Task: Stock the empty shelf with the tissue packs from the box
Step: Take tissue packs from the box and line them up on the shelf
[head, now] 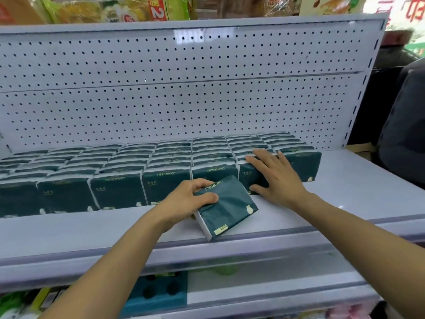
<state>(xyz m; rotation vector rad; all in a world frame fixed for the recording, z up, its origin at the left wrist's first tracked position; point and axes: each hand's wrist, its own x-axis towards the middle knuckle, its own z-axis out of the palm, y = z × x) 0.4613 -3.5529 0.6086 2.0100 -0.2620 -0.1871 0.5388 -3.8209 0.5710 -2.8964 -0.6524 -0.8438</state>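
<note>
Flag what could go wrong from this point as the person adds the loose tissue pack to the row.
1. The loose tissue pack lies tilted near the shelf's front edge, held only at one end by the left hand; it might slip off.
2. The right hand rests on the rightmost front pack at the row's unsupported end; pushing could topple it sideways.
3. The gap in front looks tight, so wedging could skew neighbouring packs.

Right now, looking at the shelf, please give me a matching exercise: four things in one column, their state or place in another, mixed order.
1. left hand
2. right hand
3. loose tissue pack
4. pegboard

a. tilted at the shelf's front
b. behind the rows, bare
c. flat on the stocked packs
d. grips a pack

Pairs: 1-d, 2-c, 3-a, 4-b
</note>
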